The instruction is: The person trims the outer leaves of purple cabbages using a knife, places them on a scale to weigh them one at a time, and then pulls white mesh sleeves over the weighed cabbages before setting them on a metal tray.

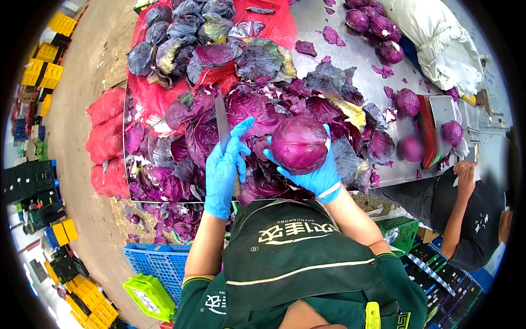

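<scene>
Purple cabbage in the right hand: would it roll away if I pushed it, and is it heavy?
The purple cabbage would probably roll on a flat spot, since it looks nearly round. It may feel heavy for its size, as it looks like one tight ball. It might be slippery too: its outside looks smooth and shiny.

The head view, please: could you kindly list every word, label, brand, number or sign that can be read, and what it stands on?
Green apron: large white characters and smaller lettering, legible but not copied out here.
Green shirt, left side: small white characters, also not copied.
Co-worker's dark shirt: white marks, too small to read.
</scene>
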Action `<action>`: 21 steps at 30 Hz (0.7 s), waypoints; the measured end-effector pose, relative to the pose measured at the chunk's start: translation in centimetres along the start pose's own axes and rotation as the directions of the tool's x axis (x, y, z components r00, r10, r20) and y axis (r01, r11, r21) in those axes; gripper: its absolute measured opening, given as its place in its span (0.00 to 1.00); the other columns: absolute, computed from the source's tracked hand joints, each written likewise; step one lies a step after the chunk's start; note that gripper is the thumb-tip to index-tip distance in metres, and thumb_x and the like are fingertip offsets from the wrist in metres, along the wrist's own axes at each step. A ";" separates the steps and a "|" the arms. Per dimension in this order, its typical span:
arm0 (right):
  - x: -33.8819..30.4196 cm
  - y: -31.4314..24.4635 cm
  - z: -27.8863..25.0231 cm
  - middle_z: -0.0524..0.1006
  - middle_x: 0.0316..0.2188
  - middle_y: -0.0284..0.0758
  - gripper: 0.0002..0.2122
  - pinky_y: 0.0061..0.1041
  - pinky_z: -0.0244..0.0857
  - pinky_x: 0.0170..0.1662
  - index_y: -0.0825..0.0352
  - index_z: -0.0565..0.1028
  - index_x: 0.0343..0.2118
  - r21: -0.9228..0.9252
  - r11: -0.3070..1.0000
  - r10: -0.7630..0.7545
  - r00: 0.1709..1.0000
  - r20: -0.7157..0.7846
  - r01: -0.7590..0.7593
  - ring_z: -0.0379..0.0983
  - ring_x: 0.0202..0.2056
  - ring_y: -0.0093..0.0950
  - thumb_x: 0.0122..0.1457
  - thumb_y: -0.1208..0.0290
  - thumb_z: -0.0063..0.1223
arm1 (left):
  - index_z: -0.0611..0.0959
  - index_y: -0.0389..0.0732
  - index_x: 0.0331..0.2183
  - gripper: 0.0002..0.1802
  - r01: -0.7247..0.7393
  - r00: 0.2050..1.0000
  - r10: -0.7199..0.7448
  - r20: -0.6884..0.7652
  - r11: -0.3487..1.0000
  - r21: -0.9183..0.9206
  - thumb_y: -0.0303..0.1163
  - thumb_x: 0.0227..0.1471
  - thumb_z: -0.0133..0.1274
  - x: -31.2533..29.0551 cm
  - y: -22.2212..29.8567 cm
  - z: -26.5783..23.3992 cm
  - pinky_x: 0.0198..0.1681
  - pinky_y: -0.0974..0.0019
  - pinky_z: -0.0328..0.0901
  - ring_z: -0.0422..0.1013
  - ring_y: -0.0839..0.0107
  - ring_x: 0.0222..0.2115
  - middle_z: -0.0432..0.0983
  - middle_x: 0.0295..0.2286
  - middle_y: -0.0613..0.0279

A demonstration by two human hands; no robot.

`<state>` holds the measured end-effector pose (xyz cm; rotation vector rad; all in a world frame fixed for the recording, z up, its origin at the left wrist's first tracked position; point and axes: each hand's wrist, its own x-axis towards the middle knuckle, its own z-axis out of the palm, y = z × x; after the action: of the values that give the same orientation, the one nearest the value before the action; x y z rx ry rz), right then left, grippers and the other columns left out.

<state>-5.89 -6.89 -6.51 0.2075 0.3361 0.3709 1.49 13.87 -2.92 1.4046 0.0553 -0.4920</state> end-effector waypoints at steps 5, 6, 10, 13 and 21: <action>0.3 0.6 0.0 0.57 0.67 0.38 0.39 0.57 0.46 0.66 0.53 0.52 0.68 -0.403 0.874 -0.237 0.962 0.133 0.271 0.53 0.66 0.41 0.59 0.34 0.39 | 0.79 0.40 0.51 0.21 -0.022 0.998 0.016 0.061 0.996 0.091 0.34 0.57 0.59 -1.1 1.3 3.3 0.24 0.77 0.59 0.60 0.86 0.22 0.71 0.30 0.75; -0.1 0.8 1.0 0.58 0.66 0.39 0.39 0.57 0.47 0.66 0.54 0.53 0.67 -0.240 0.943 -0.226 0.973 0.041 0.230 0.55 0.65 0.41 0.59 0.35 0.43 | 0.78 0.41 0.52 0.23 -0.102 0.993 0.093 0.070 0.984 0.143 0.34 0.55 0.61 -0.9 1.5 3.6 0.27 0.77 0.60 0.60 0.85 0.24 0.69 0.28 0.76; -3.9 1.5 4.2 0.56 0.67 0.41 0.45 0.56 0.49 0.66 0.59 0.52 0.68 -0.660 0.707 -0.259 0.961 0.095 0.256 0.55 0.66 0.42 0.55 0.32 0.47 | 0.74 0.43 0.58 0.29 -0.017 0.976 0.025 0.218 0.999 -0.040 0.34 0.55 0.61 -2.4 4.5 3.8 0.22 0.78 0.58 0.57 0.86 0.19 0.66 0.26 0.77; -6.1 0.5 2.1 0.56 0.67 0.42 0.49 0.49 0.51 0.67 0.60 0.53 0.68 -0.705 0.609 -0.388 0.912 0.132 0.362 0.56 0.65 0.41 0.51 0.29 0.49 | 0.73 0.44 0.59 0.27 0.176 0.968 -0.162 0.193 0.983 -0.058 0.35 0.59 0.57 -3.6 3.9 6.3 0.14 0.77 0.54 0.56 0.86 0.14 0.66 0.23 0.77; -12.4 -3.1 -0.6 0.60 0.64 0.41 0.39 0.50 0.65 0.58 0.57 0.57 0.66 0.204 0.904 -0.408 0.901 0.145 0.376 0.58 0.63 0.48 0.56 0.38 0.51 | 0.75 0.34 0.54 0.25 0.170 0.964 -0.141 0.227 0.979 -0.111 0.42 0.64 0.48 -2.5 1.6 6.9 0.12 0.76 0.57 0.60 0.81 0.11 0.70 0.19 0.70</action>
<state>-16.06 -14.42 -4.37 0.3335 0.2181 -0.0807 -1.86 8.21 0.56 1.2169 0.0192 -0.7587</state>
